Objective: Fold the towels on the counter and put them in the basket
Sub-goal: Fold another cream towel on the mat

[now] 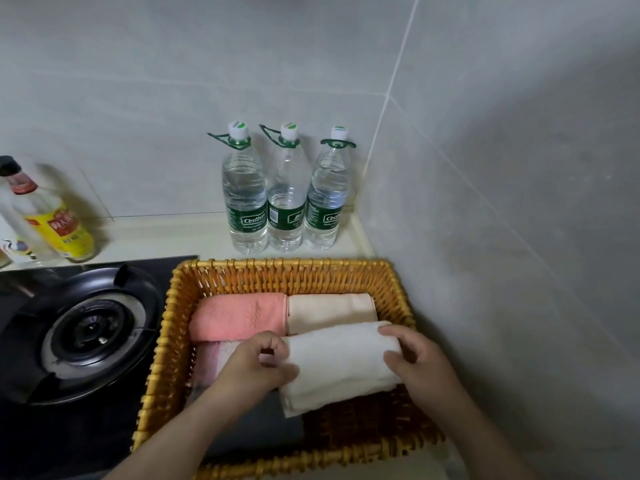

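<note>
A: Where is the white towel point(341, 367)?

B: Folded, in the right half of the basket point(287, 268), just in front of the beige towel point(330, 308). The left hand point(254, 367) curls round its left end and the right hand point(420, 362) pinches its right end between thumb and fingers. Both hands are gripping it.

A: What could go wrong?

B: It lies askew, with its near corner over bare wicker. If the hands let go unevenly, the layers may spring apart, or the bundle may slump forward and unfold. Pushing it back could also rumple the beige towel or the pink towel point(239, 315) beside it.

A: Anything you can't make out?

B: A pale towel point(211, 362) sits under the left hand, mostly covered. Below it is a grey patch point(263, 431), and I cannot tell whether it is a towel or a liner. The basket's near rim is cut off at the bottom edge. The counter point(166, 233) in front of the basket is out of view, so I can't say whether unfolded towels remain.
</note>
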A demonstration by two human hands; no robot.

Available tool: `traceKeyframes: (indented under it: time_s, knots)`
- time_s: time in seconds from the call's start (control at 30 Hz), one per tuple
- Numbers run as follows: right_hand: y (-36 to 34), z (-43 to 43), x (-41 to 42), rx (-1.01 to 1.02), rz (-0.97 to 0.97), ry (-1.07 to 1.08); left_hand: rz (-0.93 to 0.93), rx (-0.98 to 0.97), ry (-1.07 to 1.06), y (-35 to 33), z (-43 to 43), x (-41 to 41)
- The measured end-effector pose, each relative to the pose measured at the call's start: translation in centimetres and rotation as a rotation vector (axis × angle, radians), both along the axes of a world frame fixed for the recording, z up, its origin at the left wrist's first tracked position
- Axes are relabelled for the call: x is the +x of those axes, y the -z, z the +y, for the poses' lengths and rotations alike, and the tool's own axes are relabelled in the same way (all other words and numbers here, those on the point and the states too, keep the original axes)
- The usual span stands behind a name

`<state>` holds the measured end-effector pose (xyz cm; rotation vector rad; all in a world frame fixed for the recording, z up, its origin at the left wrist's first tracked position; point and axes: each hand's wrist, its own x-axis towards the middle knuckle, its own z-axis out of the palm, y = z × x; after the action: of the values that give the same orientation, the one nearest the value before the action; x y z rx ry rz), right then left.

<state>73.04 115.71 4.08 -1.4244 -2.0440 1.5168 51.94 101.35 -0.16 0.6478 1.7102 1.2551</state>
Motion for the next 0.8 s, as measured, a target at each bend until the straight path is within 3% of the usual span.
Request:
traceKeyframes:
  time_s: [0.13, 0.5, 0.8]
  knots:
    - [0.1, 0.2, 1.3, 0.026, -0.088, -0.021, -0.016, -0.075, 0.091, 1.5, 1.1, 0.6]
    - [0.1, -1.0, 2.6, 0.120, -0.429, -0.327, 0.274, -0.300, 0.424, 3.9, 1.2, 1.3]
    - [0.3, -0.2, -0.2, 0.086, -0.751, -0.559, 0.396, -0.433, 0.610, 3.2, 3.0, 1.8]
